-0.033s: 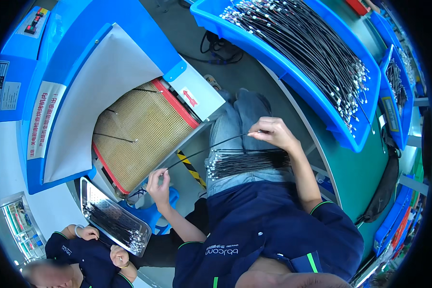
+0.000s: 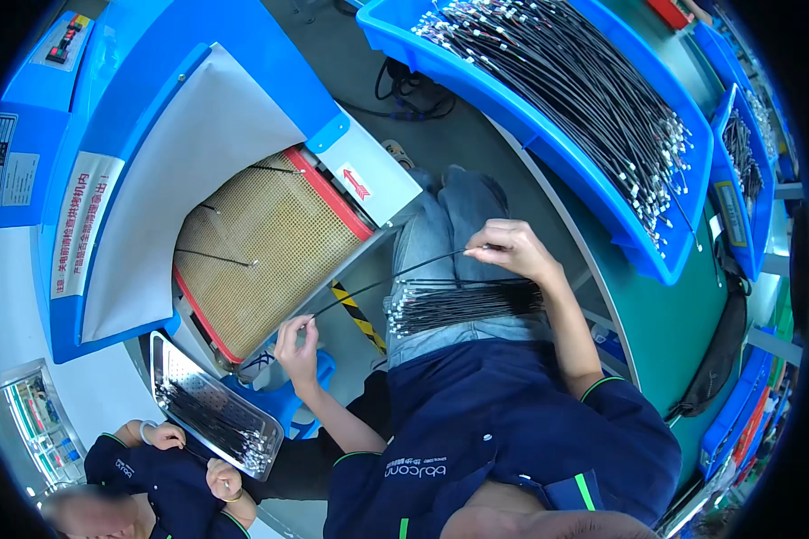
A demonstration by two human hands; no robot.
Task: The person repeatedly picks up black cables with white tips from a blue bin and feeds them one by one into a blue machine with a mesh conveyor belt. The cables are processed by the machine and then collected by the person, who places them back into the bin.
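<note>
A thin black cable (image 2: 382, 280) is stretched between my two hands above my lap. My left hand (image 2: 297, 352) pinches its lower left end between thumb and finger. At the upper right end, my right hand (image 2: 512, 250) is closed in a pinch on the same cable. Just below it, a bundle of black cables (image 2: 466, 306) with white connectors lies across my thighs. To the left, a machine's tan mesh conveyor belt (image 2: 270, 242) with red edges carries a few single cables (image 2: 216, 259), apart from my hands.
A large blue bin (image 2: 530, 144) full of cables stands on the green table (image 2: 638, 323) at the right. The blue machine (image 2: 270, 67) rises at the left. Lower left, a co-worker's hands (image 2: 223, 480) are beside a metal tray (image 2: 265, 420) holding cables.
</note>
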